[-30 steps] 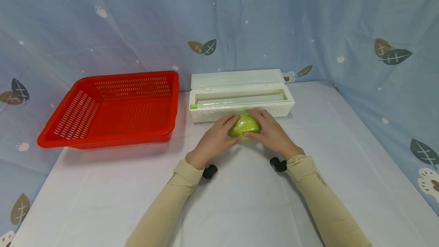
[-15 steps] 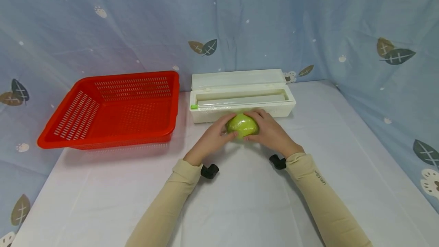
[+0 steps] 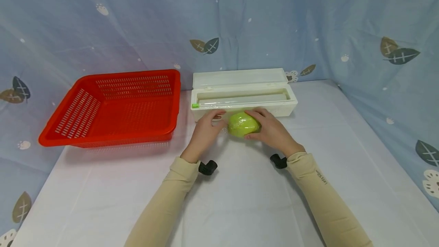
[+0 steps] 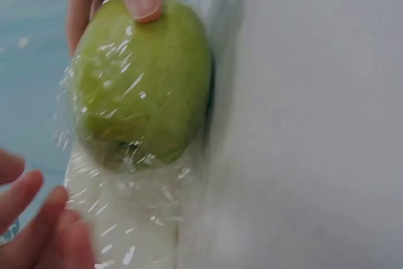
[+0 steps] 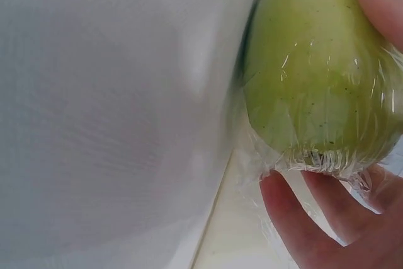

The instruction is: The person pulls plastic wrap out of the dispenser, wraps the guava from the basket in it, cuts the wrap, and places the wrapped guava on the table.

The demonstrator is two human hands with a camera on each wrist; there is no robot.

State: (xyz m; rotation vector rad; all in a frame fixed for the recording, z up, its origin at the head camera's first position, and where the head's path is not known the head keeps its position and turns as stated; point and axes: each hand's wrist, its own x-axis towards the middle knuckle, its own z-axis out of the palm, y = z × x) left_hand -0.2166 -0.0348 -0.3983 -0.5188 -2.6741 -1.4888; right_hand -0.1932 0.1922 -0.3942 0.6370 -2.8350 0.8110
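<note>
A yellow-green fruit (image 3: 242, 124) wrapped in shiny cling film sits close in front of the white box. My right hand (image 3: 272, 130) grips its right side; in the left wrist view the right thumb (image 4: 143, 5) lies across the far end. My left hand (image 3: 204, 132) is just left of the fruit, its fingers loosely bent and apart from it. Blurred left fingers (image 4: 44, 231) show beside loose film (image 4: 129, 218) trailing from the fruit's end. The fruit (image 5: 315, 74) fills the upper right of the right wrist view, with creased film at its lower end.
Behind the fruit stands the long white cling film box (image 3: 240, 111), lid (image 3: 240, 79) raised, roll (image 3: 247, 99) inside and a green slider (image 3: 195, 105) at its left front. A red perforated basket (image 3: 116, 140) stands at the left on the white tablecloth (image 3: 240, 201). A patterned blue curtain hangs behind.
My left hand has let go of the fruit and moved a little to the left. The right hand keeps its hold, and the fruit has tilted slightly.
</note>
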